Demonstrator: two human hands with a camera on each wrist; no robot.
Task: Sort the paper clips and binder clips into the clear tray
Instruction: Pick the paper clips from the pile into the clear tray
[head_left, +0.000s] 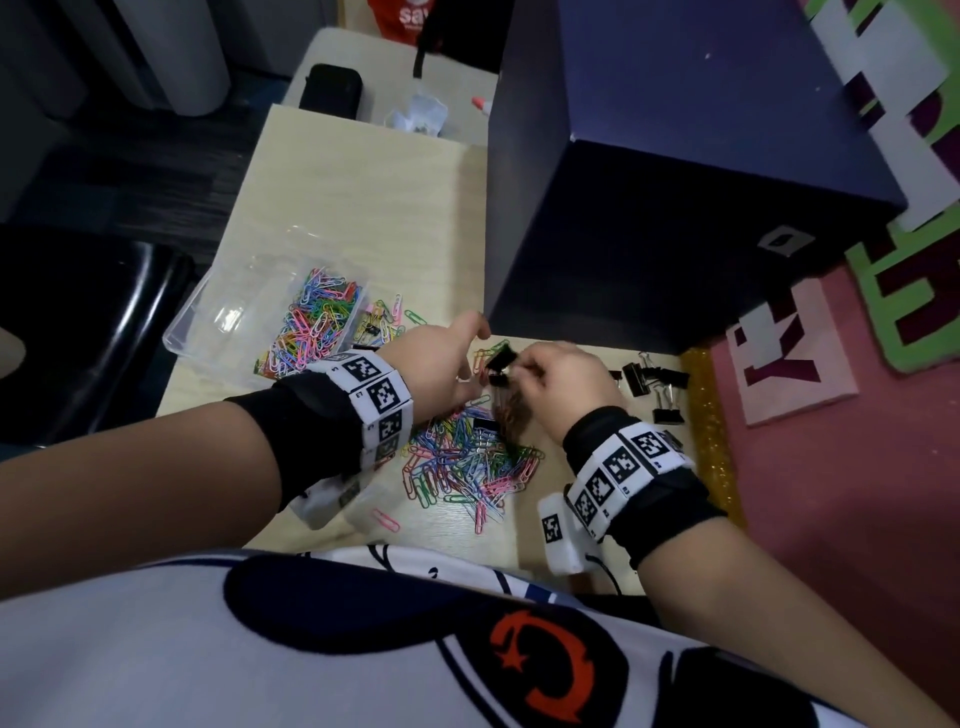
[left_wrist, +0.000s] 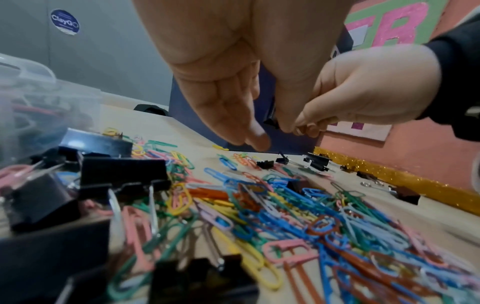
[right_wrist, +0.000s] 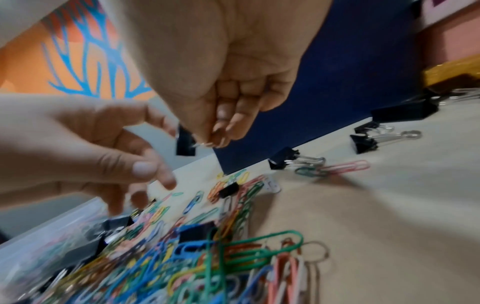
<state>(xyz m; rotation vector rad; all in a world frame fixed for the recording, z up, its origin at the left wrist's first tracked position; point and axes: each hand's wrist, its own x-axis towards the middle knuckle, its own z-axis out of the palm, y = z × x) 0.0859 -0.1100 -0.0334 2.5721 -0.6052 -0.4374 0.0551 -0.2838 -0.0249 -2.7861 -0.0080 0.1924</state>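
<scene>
A loose pile of coloured paper clips (head_left: 467, 462) lies on the pale table (head_left: 363, 208) in front of me, with black binder clips mixed in. The clear tray (head_left: 208, 332) stands at the left, its right compartment holding paper clips (head_left: 317, 317). My right hand (head_left: 522, 364) pinches a black binder clip (head_left: 501, 358) by its wire handle above the pile; the same binder clip (right_wrist: 185, 144) hangs from the fingertips in the right wrist view. My left hand (head_left: 470, 353) hovers beside it with fingers relaxed and holds nothing. Several binder clips (head_left: 654, 379) lie at the right.
A large dark blue box (head_left: 675, 182) stands right behind the hands. A gold glitter strip (head_left: 711, 415) and a pink lettered board (head_left: 789, 353) border the table's right side. A black case (head_left: 330, 91) sits at the far end, a black chair (head_left: 88, 332) to the left.
</scene>
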